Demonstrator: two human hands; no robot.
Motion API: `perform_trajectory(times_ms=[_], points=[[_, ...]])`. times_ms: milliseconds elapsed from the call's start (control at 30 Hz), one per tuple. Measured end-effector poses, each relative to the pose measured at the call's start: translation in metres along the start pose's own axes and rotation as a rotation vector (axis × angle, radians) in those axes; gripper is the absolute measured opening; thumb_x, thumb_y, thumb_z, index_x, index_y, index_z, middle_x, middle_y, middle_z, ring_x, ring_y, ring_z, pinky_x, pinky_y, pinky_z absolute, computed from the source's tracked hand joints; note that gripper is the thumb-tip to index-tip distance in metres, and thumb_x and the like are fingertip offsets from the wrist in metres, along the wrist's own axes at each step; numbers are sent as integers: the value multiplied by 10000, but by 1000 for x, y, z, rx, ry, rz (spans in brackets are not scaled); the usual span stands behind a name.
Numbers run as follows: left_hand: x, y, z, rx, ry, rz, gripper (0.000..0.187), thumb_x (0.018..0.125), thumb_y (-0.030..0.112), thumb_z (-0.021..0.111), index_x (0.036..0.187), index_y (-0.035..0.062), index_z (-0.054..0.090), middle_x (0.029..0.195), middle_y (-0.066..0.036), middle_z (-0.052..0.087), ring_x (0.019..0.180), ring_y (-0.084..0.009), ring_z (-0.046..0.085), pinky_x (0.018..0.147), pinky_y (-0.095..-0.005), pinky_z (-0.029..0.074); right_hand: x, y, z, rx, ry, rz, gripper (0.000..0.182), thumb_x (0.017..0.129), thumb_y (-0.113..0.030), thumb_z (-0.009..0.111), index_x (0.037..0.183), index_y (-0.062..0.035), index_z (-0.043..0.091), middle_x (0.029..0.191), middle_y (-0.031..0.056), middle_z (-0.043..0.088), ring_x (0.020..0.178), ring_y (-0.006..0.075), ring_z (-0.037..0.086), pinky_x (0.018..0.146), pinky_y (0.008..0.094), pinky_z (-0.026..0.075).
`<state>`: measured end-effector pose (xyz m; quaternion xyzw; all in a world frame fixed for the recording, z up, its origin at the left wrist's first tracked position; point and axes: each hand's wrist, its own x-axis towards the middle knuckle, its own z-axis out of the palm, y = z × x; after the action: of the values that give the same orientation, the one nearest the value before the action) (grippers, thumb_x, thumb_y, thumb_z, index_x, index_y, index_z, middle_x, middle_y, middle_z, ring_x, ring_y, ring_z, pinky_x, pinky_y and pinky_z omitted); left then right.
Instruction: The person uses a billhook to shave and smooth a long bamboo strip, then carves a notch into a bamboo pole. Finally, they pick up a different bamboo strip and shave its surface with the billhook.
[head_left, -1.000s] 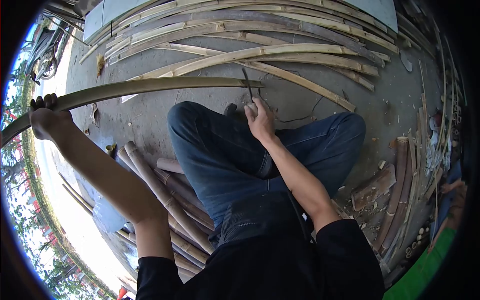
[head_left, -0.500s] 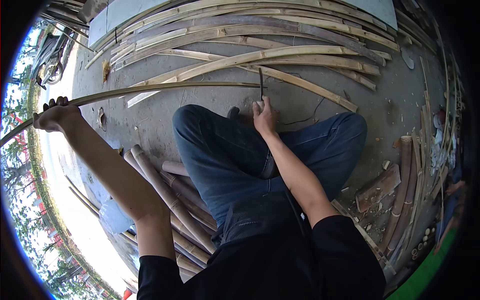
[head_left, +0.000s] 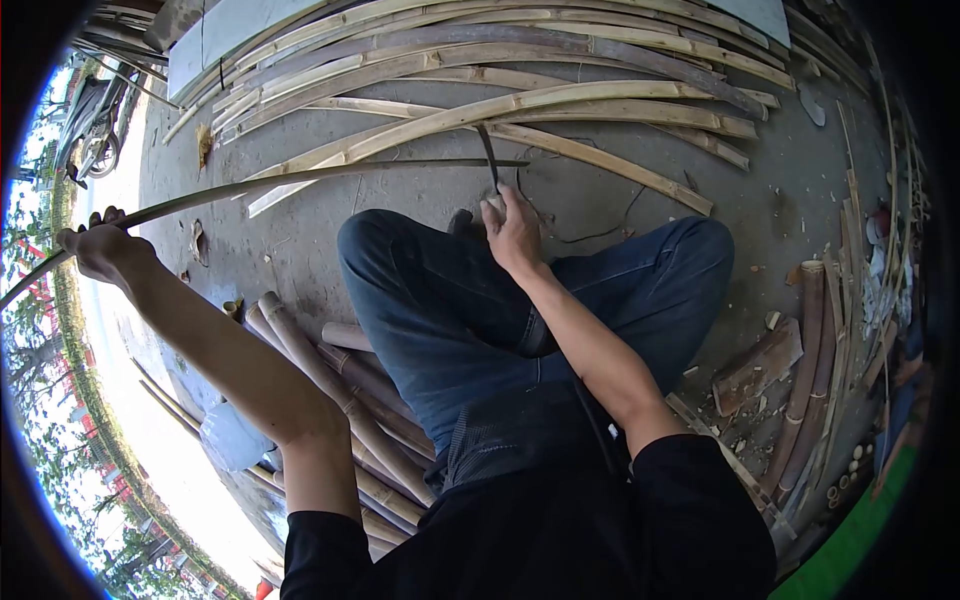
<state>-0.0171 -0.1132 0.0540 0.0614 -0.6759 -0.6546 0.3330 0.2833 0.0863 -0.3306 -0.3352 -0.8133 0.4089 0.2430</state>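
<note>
My left hand (head_left: 107, 248), raised at the far left, is closed around a long thin bamboo strip (head_left: 300, 177). The strip runs rightward in a shallow arc to a free end in front of my knees. Between those knees, my right hand (head_left: 516, 236) grips a narrow dark-bladed knife (head_left: 489, 152), its handle mostly covered by the fingers. The blade points away from me, leaning left, and crosses the strip a little short of its right end.
Long split bamboo slats (head_left: 540, 100) lie across the ground ahead. Bamboo poles (head_left: 310, 350) are stacked by my left thigh. To the right are a wooden block (head_left: 758, 367), brown bamboo pieces (head_left: 800, 380) and scattered chips. A parked two-wheeler (head_left: 97, 150) stands at the upper left.
My right hand has shifted slightly left, and the knife has tipped from nearly upright to leaning left. Its crossing point is farther from the strip's end. My left hand has dropped slightly.
</note>
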Motion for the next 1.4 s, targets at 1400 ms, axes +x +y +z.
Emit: perform_trajectory(times_ms=[1400], points=[[-30,11,-12,31,-29,105,558,1042,396,435,1205,-138,432,807,-160,559,663,-237,586,629,-369,500,18,12,-13,26,-82,204,365,935,-258,655,1229,-62,564,929,237,690,874,446,668,739,508,538]])
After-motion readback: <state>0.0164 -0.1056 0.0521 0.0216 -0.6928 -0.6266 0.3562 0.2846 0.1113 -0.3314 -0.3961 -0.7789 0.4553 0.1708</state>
